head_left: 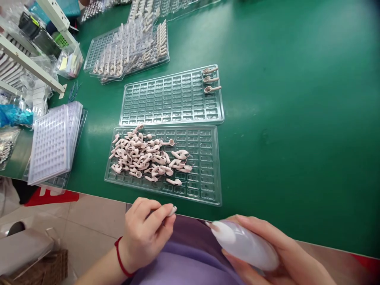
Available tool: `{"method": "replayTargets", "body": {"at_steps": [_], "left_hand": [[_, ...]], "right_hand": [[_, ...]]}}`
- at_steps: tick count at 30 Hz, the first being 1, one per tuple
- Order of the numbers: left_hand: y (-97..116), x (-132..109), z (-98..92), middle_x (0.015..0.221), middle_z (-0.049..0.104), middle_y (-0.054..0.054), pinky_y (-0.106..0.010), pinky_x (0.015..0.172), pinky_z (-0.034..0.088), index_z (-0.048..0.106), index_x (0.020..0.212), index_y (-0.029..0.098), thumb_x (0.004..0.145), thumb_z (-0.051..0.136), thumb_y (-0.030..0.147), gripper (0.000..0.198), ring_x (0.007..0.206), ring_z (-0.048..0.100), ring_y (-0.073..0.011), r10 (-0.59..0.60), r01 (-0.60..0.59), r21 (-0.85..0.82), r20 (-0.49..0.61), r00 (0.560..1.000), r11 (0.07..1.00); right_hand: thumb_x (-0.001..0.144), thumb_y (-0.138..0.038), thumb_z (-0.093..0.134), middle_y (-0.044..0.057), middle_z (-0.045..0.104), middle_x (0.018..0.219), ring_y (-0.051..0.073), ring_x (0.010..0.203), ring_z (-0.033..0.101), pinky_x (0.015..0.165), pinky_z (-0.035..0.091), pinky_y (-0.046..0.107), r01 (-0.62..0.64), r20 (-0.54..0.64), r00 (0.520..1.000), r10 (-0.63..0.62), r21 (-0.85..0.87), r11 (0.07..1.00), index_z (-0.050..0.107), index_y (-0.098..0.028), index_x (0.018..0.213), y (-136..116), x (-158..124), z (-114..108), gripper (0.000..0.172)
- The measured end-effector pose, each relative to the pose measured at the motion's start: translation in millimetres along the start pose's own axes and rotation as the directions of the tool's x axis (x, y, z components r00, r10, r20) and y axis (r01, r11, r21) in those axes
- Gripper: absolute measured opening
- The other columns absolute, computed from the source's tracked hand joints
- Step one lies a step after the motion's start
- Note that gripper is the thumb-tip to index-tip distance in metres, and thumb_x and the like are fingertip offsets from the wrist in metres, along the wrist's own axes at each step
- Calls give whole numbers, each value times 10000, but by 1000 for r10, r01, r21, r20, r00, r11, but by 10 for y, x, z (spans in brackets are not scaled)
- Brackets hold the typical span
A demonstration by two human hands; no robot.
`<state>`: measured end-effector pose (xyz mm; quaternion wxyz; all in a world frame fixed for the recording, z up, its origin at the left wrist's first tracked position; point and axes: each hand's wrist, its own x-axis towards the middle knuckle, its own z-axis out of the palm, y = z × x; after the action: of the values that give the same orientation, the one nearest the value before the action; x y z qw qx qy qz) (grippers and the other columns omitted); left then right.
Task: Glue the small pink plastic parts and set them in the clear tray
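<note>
My left hand, with a red cord at the wrist, pinches a small whitish piece between thumb and forefinger, just beyond the table's front edge. Wrapped round a translucent white bottle is my right hand; the bottle's narrow tip points left toward the piece. A pile of pale pink earbud-shaped parts lies on the nearer clear tray. Behind it, a second clear tray holds three such parts in a column at its right end.
Stacked trays of similar parts stand at the back left. White trays are piled at the left, near a metal shelf frame and a small clear box. The green tabletop extends to the right.
</note>
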<state>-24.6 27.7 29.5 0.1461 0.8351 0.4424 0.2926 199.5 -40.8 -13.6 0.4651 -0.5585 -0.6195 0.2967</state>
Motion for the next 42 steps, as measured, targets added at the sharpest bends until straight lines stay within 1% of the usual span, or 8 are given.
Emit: {"method": "replayTargets", "body": {"at_steps": [4, 5, 7, 9, 11, 13, 19, 42], "left_hand": [[123, -162, 12, 922, 759, -65, -251, 743, 560, 713, 1065, 190, 895, 619, 128, 204, 803, 696, -157, -261, 302, -371, 158, 952, 878], [149, -201, 37, 942, 770, -66, -248, 755, 564, 727, 1043, 194, 906, 624, 172, 173, 824, 712, -163, -379, 458, -450, 258, 889, 767], [186, -256, 106, 931, 781, -76, -243, 738, 572, 749, 975, 183, 901, 656, 300, 166, 820, 727, -175, -565, 730, -532, 472, 677, 429], [203, -273, 183, 839, 780, -81, -240, 681, 571, 751, 905, 156, 834, 722, 429, 284, 756, 724, -178, -630, 830, -548, 610, 480, 102], [204, -264, 245, 741, 761, -68, -221, 601, 545, 739, 844, 133, 732, 795, 496, 384, 656, 693, -156, -650, 827, -557, 657, 381, -77], [200, -245, 285, 691, 743, -57, -195, 517, 494, 723, 795, 118, 660, 839, 517, 437, 572, 646, -125, -671, 811, -565, 661, 335, -151], [204, -196, 314, 636, 717, -49, -171, 442, 410, 681, 691, 104, 551, 879, 549, 507, 502, 568, -88, -687, 797, -565, 667, 288, -214], [207, -173, 351, 595, 722, -59, -177, 416, 407, 716, 632, 121, 606, 878, 439, 358, 473, 572, -101, -731, 765, -622, 599, 326, -169]], "right_hand": [[827, -75, 609, 60, 673, 917, 167, 780, 661, 685, 568, 250, 130, 35, 991, -132, 55, 990, 526, -193, 1275, -83, 100, 147, 470], [819, -42, 596, 62, 661, 907, 161, 783, 647, 679, 561, 244, 174, 37, 984, -177, 63, 983, 539, -176, 1248, -102, 126, 193, 452], [803, 7, 573, 68, 640, 904, 156, 784, 616, 676, 545, 252, 254, 25, 967, -255, 42, 966, 571, -158, 1171, -129, 170, 279, 403], [794, 32, 562, 66, 629, 888, 163, 789, 584, 689, 523, 280, 313, 15, 950, -313, -16, 950, 597, -156, 1089, -135, 198, 342, 351], [811, 26, 548, 67, 627, 874, 176, 801, 562, 716, 497, 312, 354, 22, 935, -353, -81, 932, 606, -154, 1044, -126, 212, 374, 300], [842, 11, 523, 73, 626, 874, 187, 819, 550, 741, 475, 330, 377, 44, 926, -375, -125, 918, 609, -148, 1029, -111, 216, 385, 260], [856, 7, 502, 80, 624, 887, 191, 840, 533, 757, 453, 327, 379, 75, 925, -371, -152, 913, 603, -144, 1035, -91, 207, 394, 255], [853, -28, 493, 52, 712, 827, 177, 748, 586, 717, 431, 330, 321, 24, 946, -322, -177, 930, 619, -181, 1000, -139, 220, 436, 247]]}}
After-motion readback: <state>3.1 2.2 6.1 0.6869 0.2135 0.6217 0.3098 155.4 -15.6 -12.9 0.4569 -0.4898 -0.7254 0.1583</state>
